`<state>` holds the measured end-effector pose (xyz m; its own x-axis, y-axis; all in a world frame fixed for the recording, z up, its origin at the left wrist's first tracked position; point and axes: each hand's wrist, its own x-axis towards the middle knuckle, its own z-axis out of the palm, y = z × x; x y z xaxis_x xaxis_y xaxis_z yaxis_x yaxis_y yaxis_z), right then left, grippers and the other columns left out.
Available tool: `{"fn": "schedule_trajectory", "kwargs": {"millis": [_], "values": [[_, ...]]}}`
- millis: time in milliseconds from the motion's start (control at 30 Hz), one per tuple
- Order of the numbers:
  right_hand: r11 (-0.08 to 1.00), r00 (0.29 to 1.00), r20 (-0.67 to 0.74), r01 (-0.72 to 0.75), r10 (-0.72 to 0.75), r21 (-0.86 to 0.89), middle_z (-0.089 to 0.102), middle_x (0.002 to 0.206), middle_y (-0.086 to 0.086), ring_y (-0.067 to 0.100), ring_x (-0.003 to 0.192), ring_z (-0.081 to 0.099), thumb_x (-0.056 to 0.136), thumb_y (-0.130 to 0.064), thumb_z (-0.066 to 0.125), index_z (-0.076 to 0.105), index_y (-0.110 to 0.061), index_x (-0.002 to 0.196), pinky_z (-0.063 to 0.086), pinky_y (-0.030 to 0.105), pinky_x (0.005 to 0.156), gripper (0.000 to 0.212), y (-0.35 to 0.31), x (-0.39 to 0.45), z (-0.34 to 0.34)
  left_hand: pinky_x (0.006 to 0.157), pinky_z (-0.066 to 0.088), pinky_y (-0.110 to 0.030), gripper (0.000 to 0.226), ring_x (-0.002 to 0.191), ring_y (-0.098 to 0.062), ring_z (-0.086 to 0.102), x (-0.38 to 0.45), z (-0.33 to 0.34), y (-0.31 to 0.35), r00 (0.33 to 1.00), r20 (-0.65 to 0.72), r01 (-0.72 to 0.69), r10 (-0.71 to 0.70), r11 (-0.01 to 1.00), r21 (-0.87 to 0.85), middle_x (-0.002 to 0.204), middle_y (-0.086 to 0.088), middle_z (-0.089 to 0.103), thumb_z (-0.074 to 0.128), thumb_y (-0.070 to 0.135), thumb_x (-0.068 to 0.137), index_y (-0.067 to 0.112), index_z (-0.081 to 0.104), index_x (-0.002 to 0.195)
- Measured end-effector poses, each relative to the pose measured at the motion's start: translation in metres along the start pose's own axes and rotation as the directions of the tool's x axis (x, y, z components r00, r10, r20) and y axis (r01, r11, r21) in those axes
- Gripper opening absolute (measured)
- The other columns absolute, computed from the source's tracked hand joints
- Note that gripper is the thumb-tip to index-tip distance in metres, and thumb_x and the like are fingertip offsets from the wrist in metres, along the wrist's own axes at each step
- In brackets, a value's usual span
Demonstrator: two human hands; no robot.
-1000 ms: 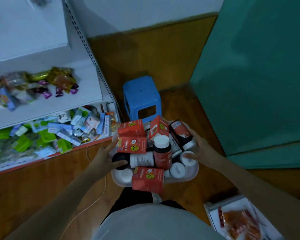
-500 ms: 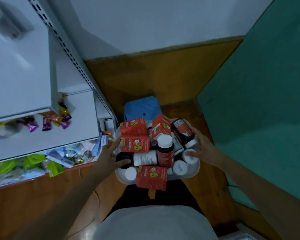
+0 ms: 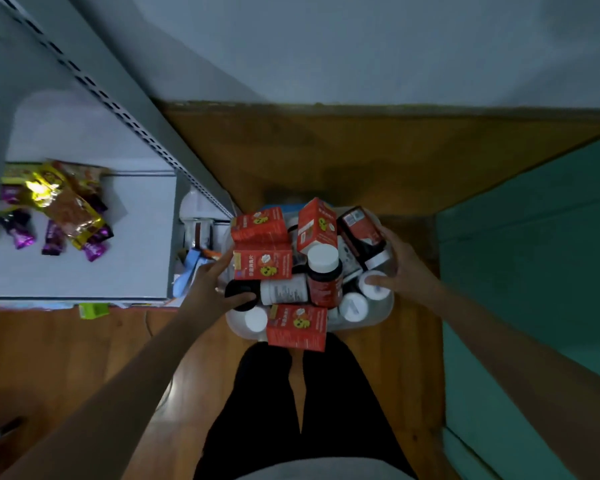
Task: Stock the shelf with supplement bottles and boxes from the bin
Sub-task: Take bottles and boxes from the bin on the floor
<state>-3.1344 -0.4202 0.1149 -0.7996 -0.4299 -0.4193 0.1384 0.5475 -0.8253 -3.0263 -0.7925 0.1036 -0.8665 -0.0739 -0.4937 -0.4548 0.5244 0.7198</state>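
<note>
White plastic bin (image 3: 383,311), heaped full, is gripped at both side rims by left hand (image 3: 210,289) and right hand (image 3: 404,268); it should be kept level.

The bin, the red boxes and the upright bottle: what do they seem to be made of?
Bin: apparently translucent whitish plastic with a smooth rim.
Red boxes: probably printed cardboard, going by the sharp folded edges and flat matte faces.
Upright bottle: dark body, plastic or glass, I cannot tell which, with a red label and a smooth white cap, likely plastic.

White shelf (image 3: 132,237) at left: gold and purple snack packets (image 3: 63,209) lying on it.
</note>
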Motion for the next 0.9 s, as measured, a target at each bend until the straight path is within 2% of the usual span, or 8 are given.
{"fn": "schedule_trajectory", "kwargs": {"millis": [67,133,300,400,500,667,800,900], "values": [[1.000,1.000,0.018,0.003,-0.003,-0.001,0.045,0.145,-0.019,-0.001,0.134,0.045,0.073,-0.029,0.086,0.029,-0.025,0.152,0.042,0.019,0.105,0.098,0.011,0.027,-0.005,0.079,0.050,-0.011,0.094,0.097,0.011,0.057,0.023,0.008,-0.004,1.000,-0.006,0.012,-0.012,0.999,-0.045,0.110,0.035,0.050,0.086,0.015,0.073,0.029,0.034,0.150],[1.000,0.999,0.037,-0.007,0.007,-0.004,0.046,0.146,-0.013,0.003,0.135,0.045,0.073,-0.029,0.086,0.030,-0.021,0.152,0.042,0.024,0.107,0.098,0.024,0.049,-0.005,0.090,0.051,-0.026,0.097,0.103,0.012,0.056,0.043,0.011,-0.013,1.000,0.014,0.019,-0.019,0.999,-0.037,0.111,0.039,0.055,0.086,0.027,0.071,0.030,0.032,0.152],[0.999,0.998,0.042,-0.038,0.038,-0.007,0.047,0.145,-0.008,-0.005,0.132,0.043,0.072,-0.022,0.085,0.030,-0.021,0.151,0.040,0.012,0.103,0.097,0.062,0.092,0.002,0.093,0.053,-0.048,0.108,0.119,-0.018,0.058,0.086,0.013,-0.033,0.999,0.038,0.030,-0.029,0.999,-0.025,0.130,0.003,0.060,0.081,0.066,0.062,0.042,0.026,0.153],[0.999,0.999,0.036,-0.040,0.040,-0.009,0.046,0.142,-0.009,-0.018,0.125,0.041,0.071,-0.021,0.085,0.030,-0.026,0.149,0.037,0.004,0.098,0.096,0.079,0.111,0.004,0.090,0.055,-0.044,0.105,0.119,-0.016,0.059,0.105,0.020,-0.045,0.999,0.015,0.039,-0.038,0.999,-0.032,0.131,0.005,0.061,0.079,0.059,0.063,0.041,0.027,0.153],[0.998,0.998,0.037,-0.048,0.049,-0.035,0.046,0.141,-0.011,-0.020,0.124,0.040,0.072,-0.017,0.085,0.030,-0.019,0.152,0.036,0.002,0.096,0.098,0.092,0.126,0.005,0.085,0.055,-0.051,0.106,0.113,-0.022,0.060,0.123,0.028,-0.058,0.998,0.021,0.052,-0.051,0.998,-0.031,0.130,0.001,0.060,0.081,0.063,0.062,0.050,0.024,0.151],[0.996,0.998,0.031,-0.056,0.059,-0.070,0.043,0.149,-0.007,0.006,0.137,0.040,0.069,-0.034,0.086,0.028,-0.028,0.153,0.037,0.025,0.108,0.102,0.101,0.137,0.002,0.094,0.053,-0.051,0.108,0.121,-0.023,0.054,0.138,0.038,-0.074,0.998,0.002,0.070,-0.070,0.997,-0.024,0.133,-0.003,0.051,0.083,0.064,0.059,0.055,0.024,0.148],[0.995,0.998,0.003,-0.059,0.059,-0.075,0.041,0.147,-0.008,0.010,0.137,0.038,0.067,-0.040,0.083,0.026,-0.035,0.150,0.037,0.033,0.109,0.101,0.105,0.133,0.007,0.103,0.045,-0.039,0.104,0.123,-0.021,0.046,0.136,0.048,-0.075,0.996,-0.058,0.062,-0.062,0.998,0.001,0.136,-0.008,0.040,0.089,0.037,0.069,0.053,0.024,0.149],[0.994,0.999,0.005,-0.051,0.051,-0.096,0.041,0.150,-0.006,0.012,0.139,0.038,0.069,-0.045,0.083,0.025,-0.034,0.152,0.037,0.039,0.112,0.102,0.109,0.130,0.007,0.101,0.037,-0.029,0.102,0.129,-0.022,0.041,0.131,0.051,-0.072,0.996,-0.084,0.033,-0.028,0.998,0.060,0.140,-0.011,0.038,0.086,0.036,0.072,0.047,0.022,0.151]]}}
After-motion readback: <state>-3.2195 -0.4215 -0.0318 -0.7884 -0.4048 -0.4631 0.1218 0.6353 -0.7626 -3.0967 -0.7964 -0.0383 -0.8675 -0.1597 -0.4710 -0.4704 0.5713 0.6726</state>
